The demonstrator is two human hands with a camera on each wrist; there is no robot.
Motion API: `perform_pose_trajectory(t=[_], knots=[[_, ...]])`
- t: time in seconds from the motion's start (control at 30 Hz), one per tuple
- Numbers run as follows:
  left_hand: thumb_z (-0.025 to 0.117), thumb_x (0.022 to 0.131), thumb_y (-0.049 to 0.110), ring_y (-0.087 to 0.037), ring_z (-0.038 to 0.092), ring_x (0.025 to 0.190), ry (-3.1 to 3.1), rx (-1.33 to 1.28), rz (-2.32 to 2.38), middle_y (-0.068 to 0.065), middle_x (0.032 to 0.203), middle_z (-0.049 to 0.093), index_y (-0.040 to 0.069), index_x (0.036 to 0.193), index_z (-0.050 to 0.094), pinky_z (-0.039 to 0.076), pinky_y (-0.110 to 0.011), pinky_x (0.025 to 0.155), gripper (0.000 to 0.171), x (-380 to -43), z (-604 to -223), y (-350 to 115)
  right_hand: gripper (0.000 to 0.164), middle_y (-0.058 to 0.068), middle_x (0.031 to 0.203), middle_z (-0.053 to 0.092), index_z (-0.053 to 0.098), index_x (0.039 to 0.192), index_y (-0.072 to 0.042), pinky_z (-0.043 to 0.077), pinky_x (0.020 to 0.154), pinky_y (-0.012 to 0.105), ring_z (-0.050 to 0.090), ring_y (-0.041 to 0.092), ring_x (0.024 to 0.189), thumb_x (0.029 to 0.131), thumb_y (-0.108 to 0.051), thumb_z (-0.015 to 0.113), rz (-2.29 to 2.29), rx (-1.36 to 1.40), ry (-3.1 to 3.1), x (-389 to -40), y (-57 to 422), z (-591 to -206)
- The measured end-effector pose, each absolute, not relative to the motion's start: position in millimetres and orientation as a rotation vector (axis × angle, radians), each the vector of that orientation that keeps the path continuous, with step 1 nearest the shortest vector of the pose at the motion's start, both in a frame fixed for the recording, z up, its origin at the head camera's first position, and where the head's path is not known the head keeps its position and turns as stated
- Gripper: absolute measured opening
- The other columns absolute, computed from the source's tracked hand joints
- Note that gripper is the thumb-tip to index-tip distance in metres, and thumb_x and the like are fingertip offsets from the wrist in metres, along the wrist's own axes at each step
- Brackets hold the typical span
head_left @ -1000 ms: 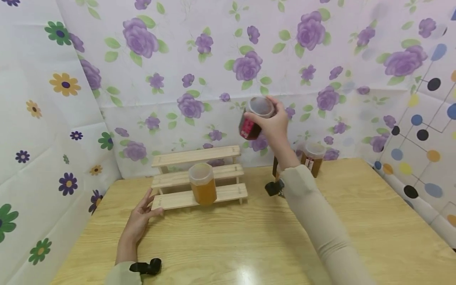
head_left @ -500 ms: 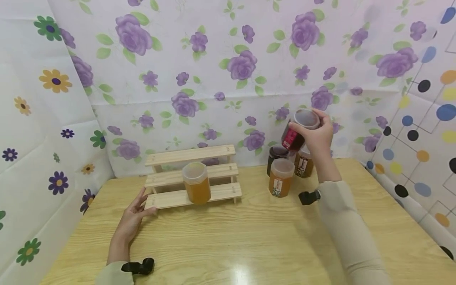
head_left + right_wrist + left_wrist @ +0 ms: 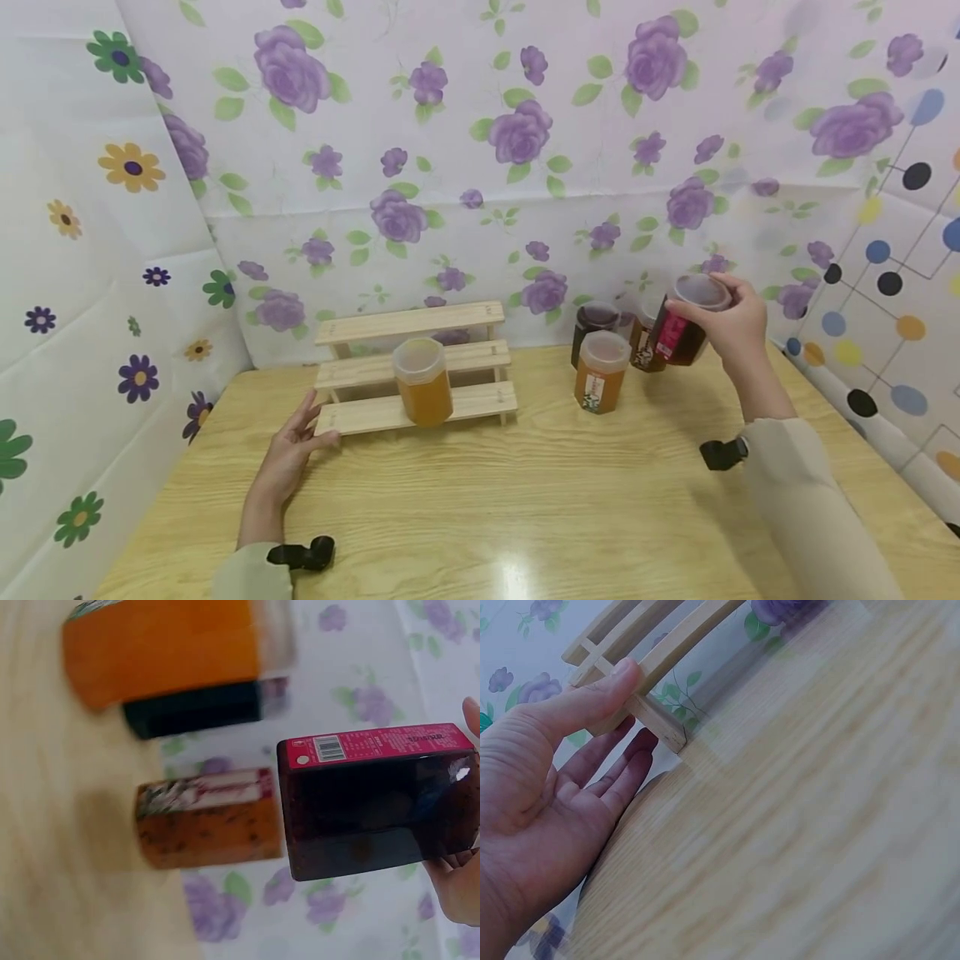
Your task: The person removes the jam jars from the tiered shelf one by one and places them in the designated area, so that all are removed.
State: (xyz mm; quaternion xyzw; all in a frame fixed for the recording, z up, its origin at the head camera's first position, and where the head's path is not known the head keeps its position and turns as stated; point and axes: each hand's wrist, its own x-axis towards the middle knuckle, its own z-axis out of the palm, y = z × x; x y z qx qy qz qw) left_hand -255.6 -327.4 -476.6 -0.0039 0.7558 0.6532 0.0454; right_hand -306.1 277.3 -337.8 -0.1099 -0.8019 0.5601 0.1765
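Observation:
A dark red jar with a pink label [image 3: 686,327] is held by its upper part in my right hand [image 3: 738,321], raised slightly tilted at the right. In the right wrist view this dark jar [image 3: 375,802] shows its barcode side. At the left end of a three-step wooden rack [image 3: 480,402], my left hand [image 3: 285,462] grips the lowest step, thumb on its front edge and fingers at the side. A jar of amber honey [image 3: 426,396] stands on that lowest step. The left wrist view shows the left thumb [image 3: 592,701] against the rack's end [image 3: 660,724].
Right of the rack stand an amber jar with a white label [image 3: 600,383], a dark jar [image 3: 588,329] behind it, and a brown jar [image 3: 643,346] partly behind the held one. All stand on a wood-grain table [image 3: 450,517] before a flowered cloth [image 3: 450,167].
My right hand has carried the dark red jar from above the rack's right end, rightward and down past the standing jars. The left hand keeps its place on the rack.

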Motion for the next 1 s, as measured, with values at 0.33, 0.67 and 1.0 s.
perform_pose_trajectory(t=[0.33,0.67,1.0], knots=[[0.066,0.094,0.014,-0.036,0.009,0.149,2.332,-0.035,1.971,-0.015,0.165,0.005,0.036,0.157,0.006,0.021,-0.046,0.119,0.09,-258,-477,-327,0.1,0.018,0.152,0.036,0.029,0.152,-0.006,0.045,0.106,0.042,0.043,0.031,0.132,0.076,-0.046,0.081,1.567,-0.32,-2.421,-307,282,-385],[0.065,0.094,0.012,-0.043,-0.001,0.15,2.306,-0.001,1.985,-0.018,0.165,0.002,0.033,0.158,0.005,0.009,-0.058,0.12,0.09,-255,-476,-328,0.102,0.024,0.156,0.026,0.024,0.152,-0.003,0.036,0.111,0.053,0.034,0.041,0.139,0.077,-0.038,0.082,1.603,-0.31,-2.477,-308,283,-419],[0.064,0.094,0.012,-0.039,0.005,0.15,2.299,-0.02,1.99,-0.015,0.165,0.002,0.037,0.157,0.005,0.01,-0.056,0.121,0.089,-258,-476,-326,0.103,0.022,0.156,0.028,0.023,0.153,-0.005,0.037,0.111,0.052,0.036,0.038,0.138,0.077,-0.041,0.082,1.627,-0.288,-2.444,-311,284,-420]])
